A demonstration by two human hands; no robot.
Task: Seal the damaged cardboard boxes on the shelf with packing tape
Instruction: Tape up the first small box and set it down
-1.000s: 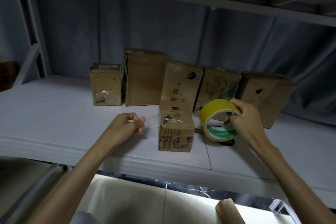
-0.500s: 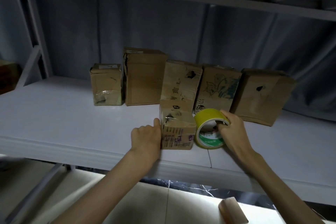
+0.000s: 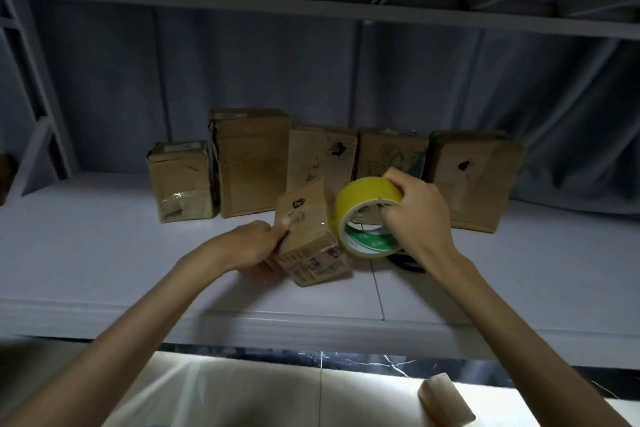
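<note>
Cardboard, creased and scuffed: small box now tipped back on the white shelf, upright half a second ago, gripped at its left side by left hand, fingers curled. Yellow tape roll lifted higher, pinched through its core by right hand. Five torn boxes behind; tape strip hard to discern.

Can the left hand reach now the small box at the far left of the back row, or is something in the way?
Probably yes, but not at once: bare shelf lies between the left hand and that far-left box, yet the hand grips the tilted front box.
</note>
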